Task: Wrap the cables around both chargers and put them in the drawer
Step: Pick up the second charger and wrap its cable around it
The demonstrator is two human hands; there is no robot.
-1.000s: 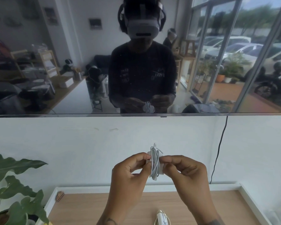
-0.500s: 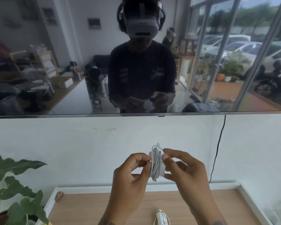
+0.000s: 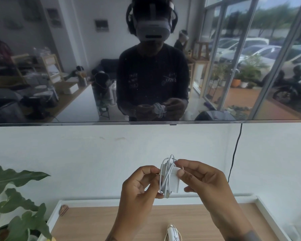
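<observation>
A white charger (image 3: 174, 181) with its white cable (image 3: 165, 176) wound around it is held up in front of the wall, above the wooden top. My left hand (image 3: 139, 186) grips the charger's left side with curled fingers. My right hand (image 3: 202, 181) pinches the right side, thumb on the charger's face and forefinger at the cable loops on top. A second white charger (image 3: 173, 234) with its cable lies on the wooden top (image 3: 94, 223) at the bottom edge of the view. No drawer is in sight.
A white raised rim (image 3: 268, 214) frames the wooden top. A green leafy plant (image 3: 16, 197) stands at the left. A small brown object (image 3: 63, 209) lies in the back left corner. A black cable (image 3: 234, 157) hangs down the wall below a dark screen (image 3: 59, 66).
The bundle has turned so the charger's face now shows. My right fingers opened off the top and shifted to pinch its right side. Both hands stayed at about the same height.
</observation>
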